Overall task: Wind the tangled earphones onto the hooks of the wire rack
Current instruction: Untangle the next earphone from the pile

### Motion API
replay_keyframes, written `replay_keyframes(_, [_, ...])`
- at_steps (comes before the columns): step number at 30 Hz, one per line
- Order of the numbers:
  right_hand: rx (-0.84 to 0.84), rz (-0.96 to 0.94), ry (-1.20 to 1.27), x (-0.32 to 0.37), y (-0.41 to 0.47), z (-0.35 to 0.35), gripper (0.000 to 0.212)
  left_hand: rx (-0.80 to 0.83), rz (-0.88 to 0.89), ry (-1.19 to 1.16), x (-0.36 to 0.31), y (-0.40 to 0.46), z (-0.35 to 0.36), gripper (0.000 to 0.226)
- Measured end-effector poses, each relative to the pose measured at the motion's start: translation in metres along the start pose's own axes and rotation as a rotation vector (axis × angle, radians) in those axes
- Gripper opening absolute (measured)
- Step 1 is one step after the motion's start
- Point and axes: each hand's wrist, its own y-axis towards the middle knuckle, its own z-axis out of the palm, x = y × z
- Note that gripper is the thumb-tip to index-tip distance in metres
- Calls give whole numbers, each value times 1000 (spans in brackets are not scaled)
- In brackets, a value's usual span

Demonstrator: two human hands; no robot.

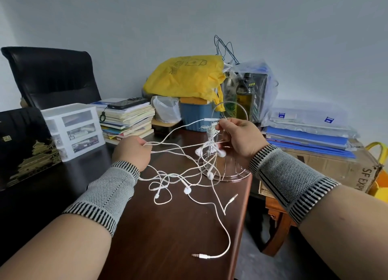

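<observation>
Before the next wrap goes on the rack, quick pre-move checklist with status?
1. Right hand pinches cable at the top of the wire rack: ok.
2. Left hand grips the cable strands, holding them off the table: ok.
3. Earphones untangled: not ok, loops cross on the table.
4. Rack base fully on the table: ok, though close to the right edge.
5. Loose plug clear of snags: ok.
6. Wrap seated on a hook: cannot tell.
</observation>
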Motion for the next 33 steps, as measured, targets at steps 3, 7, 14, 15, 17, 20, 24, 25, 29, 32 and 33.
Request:
replay_keyframes(3, [14,45,49,-3,0,4,25,271,126,-74,-4,-7,-1,21])
replay_keyframes(7, [57,87,107,-5,1,10,24,527,175,-517,-22,-22,-11,43])
replay_keyframes(14, [77,95,154,-2,-1,17,25,66,463,-417,-60,-46,-14,19])
replay_keyframes(15, [82,90,161,-1,-1,17,25,188,465,-336,-63,-49,-10,25])
replay_keyframes(17, [83,81,182,0,-1,18,26,371,454,-175,-65,-51,2,39])
replay_keyframes(20, [83,82,209,1,-2,17,26,452,463,-58,-65,-53,18,37])
replay_keyframes(24, [95,85,249,3,-3,16,26,488,405,-356,-60,-53,26,21])
replay_keyframes(25, [87,80,246,4,-4,14,25,500,393,-411,-59,-52,27,16])
replay_keyframes(29, [70,60,189,6,-6,7,29,539,333,-576,-53,-49,25,14])
replay_keyframes(32, [81,69,149,3,-9,3,30,559,263,-624,-52,-47,27,15])
replay_keyframes(33, [97,78,123,2,-9,2,31,567,236,-641,-51,-46,28,17])
